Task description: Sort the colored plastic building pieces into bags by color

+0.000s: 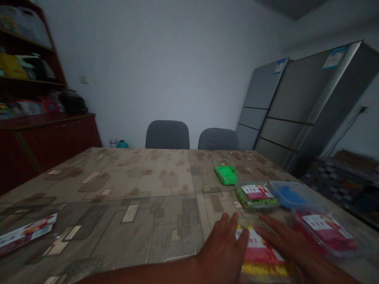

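My left hand (226, 246) lies flat with fingers stretched out, at the left edge of a clear box of yellow pieces with a red and white label (262, 256). My right hand (286, 240) lies open on the right side of that same box, fingers pointing left. Just right of it sits a clear box of red pieces (327, 230). Farther back stand a box of green pieces with a label (257, 196), a blue-filled box (291, 194) and an open box of bright green pieces (226, 173).
The patterned table (133, 189) has a flat labelled packet (25, 232) at its left front edge. Two grey chairs (167, 135) stand behind the table. A red cabinet with shelves (44, 134) is at left, a steel refrigerator (304, 110) at right.
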Tool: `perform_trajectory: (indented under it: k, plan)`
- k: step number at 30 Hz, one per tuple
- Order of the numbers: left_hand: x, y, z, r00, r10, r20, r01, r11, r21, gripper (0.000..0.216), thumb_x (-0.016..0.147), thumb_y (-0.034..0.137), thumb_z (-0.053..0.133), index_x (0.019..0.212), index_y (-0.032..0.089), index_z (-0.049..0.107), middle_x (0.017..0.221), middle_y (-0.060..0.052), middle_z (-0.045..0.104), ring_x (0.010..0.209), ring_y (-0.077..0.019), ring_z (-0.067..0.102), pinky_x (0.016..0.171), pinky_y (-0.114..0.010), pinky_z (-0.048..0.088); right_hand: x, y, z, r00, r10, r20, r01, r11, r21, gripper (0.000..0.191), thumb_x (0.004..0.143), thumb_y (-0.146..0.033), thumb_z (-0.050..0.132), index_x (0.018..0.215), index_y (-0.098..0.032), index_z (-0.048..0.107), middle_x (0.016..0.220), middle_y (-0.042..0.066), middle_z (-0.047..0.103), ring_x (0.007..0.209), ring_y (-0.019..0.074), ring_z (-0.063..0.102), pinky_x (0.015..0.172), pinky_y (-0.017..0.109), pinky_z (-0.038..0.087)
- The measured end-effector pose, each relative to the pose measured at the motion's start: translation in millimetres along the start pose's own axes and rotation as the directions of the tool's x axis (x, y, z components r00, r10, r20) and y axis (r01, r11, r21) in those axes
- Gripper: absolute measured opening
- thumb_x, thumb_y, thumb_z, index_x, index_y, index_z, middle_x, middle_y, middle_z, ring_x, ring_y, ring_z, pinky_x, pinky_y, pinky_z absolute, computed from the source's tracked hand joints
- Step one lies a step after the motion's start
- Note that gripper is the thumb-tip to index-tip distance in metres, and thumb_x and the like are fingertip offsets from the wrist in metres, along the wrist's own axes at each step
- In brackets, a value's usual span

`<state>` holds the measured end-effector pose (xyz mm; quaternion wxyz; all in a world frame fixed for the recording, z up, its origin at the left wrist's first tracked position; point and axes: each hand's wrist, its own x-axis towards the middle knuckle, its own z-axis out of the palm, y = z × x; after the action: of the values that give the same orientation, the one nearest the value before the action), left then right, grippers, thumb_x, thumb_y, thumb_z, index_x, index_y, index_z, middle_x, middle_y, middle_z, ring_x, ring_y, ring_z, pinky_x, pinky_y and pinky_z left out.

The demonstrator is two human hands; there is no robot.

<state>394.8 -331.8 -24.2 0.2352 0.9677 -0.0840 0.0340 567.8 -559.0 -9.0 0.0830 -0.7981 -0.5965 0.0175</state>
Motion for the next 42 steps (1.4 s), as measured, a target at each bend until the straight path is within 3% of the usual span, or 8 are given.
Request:
perform_trajectory:
  k: [5,13,19,29,33,38,40,42]
  plan:
    - [17.2,5.3,13.3,0.999,0.014,-0.048,-0.014,1.0,-0.001,0.104,0.078,0.061,0.07,0.154,0.006,0.027,0.164,-0.03,0.001,0.146,-0.0559,0.008,0.112,-0.071,0.024,-11.1,10.2,6.9,0.996,0.002,-0.087,-0.005,0.999,-0.037,0.088,0.075,-0.03,0.077,0.151,-0.045,0.035,0.162,0.004,0.027,0.143,0.0423,0.032,0.109,0.066,0.037]
    - [-3.6,3.1,-5.2,0.998,-0.056,0.009,0.056,0.998,0.009,0.096,0.08,0.056,0.069,0.155,0.012,0.029,0.165,-0.025,0.004,0.148,-0.0505,0.009,0.116,-0.065,0.022,2.4,2.5,17.3,0.998,-0.04,-0.049,0.037,0.997,-0.066,0.088,0.075,-0.034,0.072,0.155,-0.035,0.035,0.164,0.009,0.021,0.144,0.047,0.026,0.109,0.073,0.03]
    - [3.3,-1.7,5.7,0.991,-0.076,-0.106,0.078,0.997,0.012,0.103,0.073,0.054,0.078,0.155,0.014,0.031,0.165,-0.025,0.007,0.148,-0.0491,0.011,0.117,-0.062,0.023,9.8,0.6,17.6,0.995,-0.055,-0.079,0.043,0.989,-0.144,0.092,0.069,-0.018,0.066,0.155,-0.03,0.037,0.163,0.011,0.025,0.144,0.0438,0.031,0.109,0.066,0.038]
    - [6.9,-6.7,2.1,0.987,0.103,-0.125,-0.114,0.99,-0.087,0.096,0.084,0.063,0.067,0.155,0.011,0.028,0.166,-0.024,0.008,0.151,-0.043,0.001,0.121,-0.056,0.019,6.8,17.2,14.6,0.999,0.042,0.034,-0.032,0.965,-0.262,0.081,0.075,-0.017,0.061,0.152,-0.032,0.042,0.156,0.01,0.041,0.137,0.0378,0.047,0.105,0.061,0.046]
    - [18.6,-7.4,0.4,0.977,0.188,-0.105,-0.199,0.974,-0.109,0.095,0.086,0.058,0.067,0.156,0.012,0.024,0.167,-0.022,0.004,0.151,-0.0418,-0.004,0.121,-0.057,0.017,3.5,30.3,13.3,1.0,0.02,0.006,-0.016,0.933,-0.36,0.075,0.074,-0.013,0.057,0.147,-0.033,0.051,0.147,0.01,0.054,0.129,0.0366,0.056,0.1,0.059,0.052]
    - [26.5,-25.0,-23.0,0.939,0.336,-0.072,-0.344,0.922,-0.177,0.091,0.085,0.048,0.068,0.157,0.013,0.024,0.167,-0.018,0.011,0.152,-0.0361,0.008,0.122,-0.051,0.019,-1.8,24.7,16.4,0.984,0.041,-0.173,-0.128,0.841,-0.526,0.067,0.075,-0.003,0.048,0.135,-0.029,0.065,0.136,0.009,0.065,0.122,0.0365,0.062,0.096,0.058,0.055]
    - [29.5,-37.5,-35.4,0.947,0.3,-0.117,-0.315,0.938,-0.147,0.076,0.088,0.033,0.064,0.154,0.012,0.031,0.165,-0.016,0.023,0.152,-0.0296,0.019,0.122,-0.044,0.022,-5.1,20.5,14.0,0.978,0.009,-0.207,-0.125,0.821,-0.557,0.065,0.072,-0.004,0.049,0.129,-0.027,0.069,0.133,0.01,0.066,0.12,0.0376,0.064,0.093,0.058,0.057]
    - [36.1,-51.7,-45.2,0.969,0.171,-0.178,-0.186,0.98,-0.073,0.062,0.088,0.017,0.056,0.148,0.01,0.041,0.161,-0.015,0.033,0.149,-0.0244,0.028,0.122,-0.038,0.025,-6.0,13.3,5.7,0.973,-0.079,-0.219,-0.052,0.843,-0.535,0.066,0.067,-0.009,0.055,0.129,-0.028,0.069,0.134,0.009,0.066,0.118,0.0395,0.065,0.09,0.056,0.059]
